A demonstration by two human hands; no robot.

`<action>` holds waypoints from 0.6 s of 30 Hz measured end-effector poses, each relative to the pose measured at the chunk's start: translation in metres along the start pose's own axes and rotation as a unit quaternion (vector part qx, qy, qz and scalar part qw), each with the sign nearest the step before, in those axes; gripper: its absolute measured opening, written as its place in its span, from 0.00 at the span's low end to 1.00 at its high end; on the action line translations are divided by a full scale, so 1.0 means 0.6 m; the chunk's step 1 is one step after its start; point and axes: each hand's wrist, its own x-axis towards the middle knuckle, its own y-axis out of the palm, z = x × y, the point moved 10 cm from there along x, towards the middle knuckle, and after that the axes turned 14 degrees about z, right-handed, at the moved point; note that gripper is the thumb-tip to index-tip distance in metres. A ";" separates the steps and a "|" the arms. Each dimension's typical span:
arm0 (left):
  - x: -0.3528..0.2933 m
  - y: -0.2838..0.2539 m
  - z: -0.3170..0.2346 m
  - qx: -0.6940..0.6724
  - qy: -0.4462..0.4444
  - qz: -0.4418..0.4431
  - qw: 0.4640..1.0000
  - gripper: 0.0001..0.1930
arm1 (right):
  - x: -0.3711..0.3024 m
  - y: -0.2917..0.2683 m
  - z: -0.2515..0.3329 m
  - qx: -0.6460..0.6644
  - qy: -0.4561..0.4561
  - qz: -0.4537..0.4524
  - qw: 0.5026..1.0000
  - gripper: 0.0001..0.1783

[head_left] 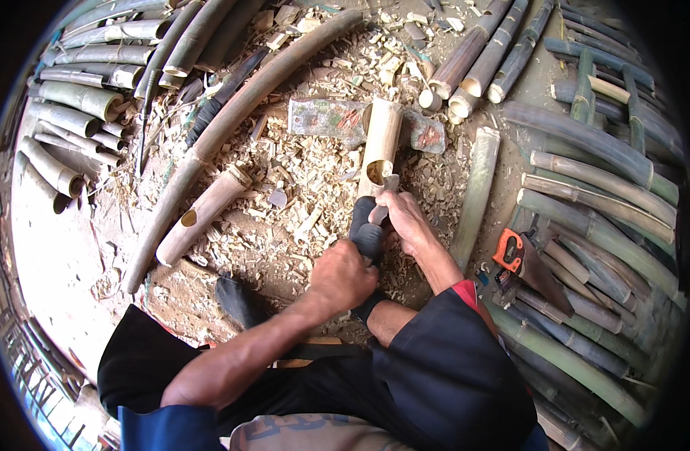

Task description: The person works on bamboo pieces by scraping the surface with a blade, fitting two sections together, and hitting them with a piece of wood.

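A pale bamboo section (pixel 385 124) with an oval hole in its side lies pointing away from me, its far part across a worn grey block (pixel 326 122). My right hand (pixel 406 220) is closed around a grey metal blade (pixel 378 214) whose tip is at the near edge of the hole. Closer to me, my left hand (pixel 345 272) makes a fist; what it grips is hidden by the fingers. My dark-covered right foot (pixel 366 234) is against the near end of the bamboo, between and partly behind the hands.
Wood chips (pixel 285 180) cover the ground. At left lie another holed bamboo piece (pixel 202 214) and a long curved pole (pixel 243 113). A split bamboo strip (pixel 476 192) and an orange-handled saw (pixel 508 250) are at right. Bamboo stacks (pixel 600 218) flank both sides.
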 end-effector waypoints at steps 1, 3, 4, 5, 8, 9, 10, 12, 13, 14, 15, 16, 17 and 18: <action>0.007 0.017 0.000 -0.026 -0.008 -0.006 1.000 0.21 | 0.010 -0.017 -0.008 -0.049 -0.012 -0.021 0.998 0.26; 0.018 0.047 -0.007 -0.081 -0.019 -0.020 0.996 0.21 | 0.018 -0.032 -0.016 -0.045 -0.034 -0.058 0.997 0.28; 0.026 0.062 -0.011 -0.109 -0.020 -0.030 0.993 0.21 | 0.018 -0.039 -0.015 -0.043 -0.046 -0.075 0.995 0.29; 0.024 0.064 -0.018 -0.160 -0.006 -0.060 0.985 0.22 | 0.002 -0.023 0.008 -0.062 -0.022 -0.072 0.995 0.22; 0.017 0.076 -0.013 -0.227 0.033 -0.054 0.972 0.24 | -0.008 -0.020 0.024 -0.176 -0.042 -0.044 0.982 0.22; 0.011 0.074 0.005 -0.229 0.042 -0.056 0.971 0.24 | -0.010 -0.006 0.021 -0.154 -0.078 -0.041 0.984 0.21; -0.001 0.070 0.027 -0.232 0.052 -0.059 0.969 0.25 | -0.004 0.009 0.003 -0.108 -0.060 -0.012 0.992 0.21; -0.029 0.041 0.054 -0.205 0.043 -0.059 0.976 0.25 | -0.029 0.028 0.000 -0.018 -0.020 0.022 0.999 0.20; -0.036 0.023 0.070 -0.184 0.023 -0.071 0.980 0.25 | -0.032 0.044 0.002 0.030 -0.010 0.041 0.999 0.19; -0.039 -0.004 0.082 -0.140 0.010 -0.091 0.986 0.24 | -0.018 0.059 -0.002 0.066 -0.022 0.086 0.994 0.18; -0.033 -0.034 0.111 -0.096 0.008 -0.126 0.987 0.23 | -0.004 0.078 0.004 0.126 -0.050 0.064 0.989 0.18; -0.043 -0.079 0.109 -0.073 0.006 -0.176 0.982 0.20 | 0.006 0.092 0.006 0.187 -0.074 0.037 0.979 0.17; -0.046 -0.121 0.100 0.010 -0.013 -0.195 0.981 0.18 | 0.011 0.107 0.017 0.229 -0.103 0.062 0.966 0.17; -0.047 -0.161 0.082 0.104 -0.001 -0.235 0.967 0.13 | 0.011 0.119 0.033 0.271 -0.133 0.087 0.949 0.17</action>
